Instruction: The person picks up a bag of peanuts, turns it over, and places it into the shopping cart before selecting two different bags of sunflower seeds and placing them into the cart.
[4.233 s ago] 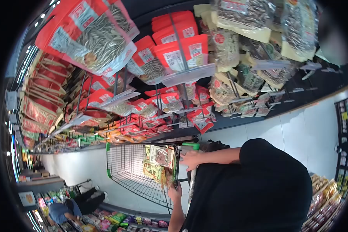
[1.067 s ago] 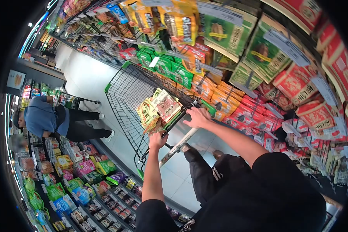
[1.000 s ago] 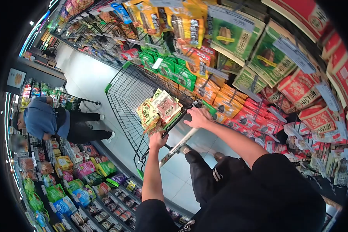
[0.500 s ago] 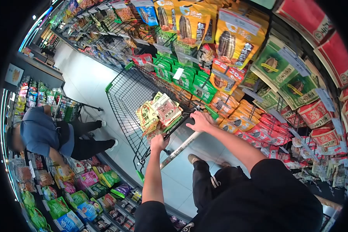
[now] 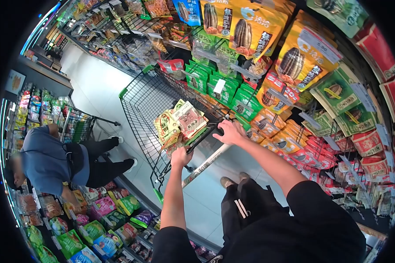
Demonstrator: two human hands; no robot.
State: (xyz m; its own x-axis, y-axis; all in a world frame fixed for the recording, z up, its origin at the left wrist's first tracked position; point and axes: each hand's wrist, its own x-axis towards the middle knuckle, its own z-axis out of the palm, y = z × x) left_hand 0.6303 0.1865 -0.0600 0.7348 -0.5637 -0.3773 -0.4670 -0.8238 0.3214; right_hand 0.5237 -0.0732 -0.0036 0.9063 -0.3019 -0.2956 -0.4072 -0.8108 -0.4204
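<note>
A wire shopping cart with green corners stands in front of me. My left hand is closed around the dark bar at its near end. My right hand curls its fingers over the same end, farther right, with the thumb apart. Below both hands runs a pale handle bar, untouched as far as I can see. Inside the basket, close to my hands, lie a yellow snack packet and a pink-and-cream snack packet, partly overlapping.
Shelves on the right hold yellow sunflower seed bags, green bags and red packets. At left, a person in a blue shirt leans over a low snack shelf, beside another cart. The tiled aisle stretches ahead.
The right-hand shelves have shifted slightly rightward in view, and the person at left appears slightly lower. My feet have changed position. Both hands remain on the cart.
</note>
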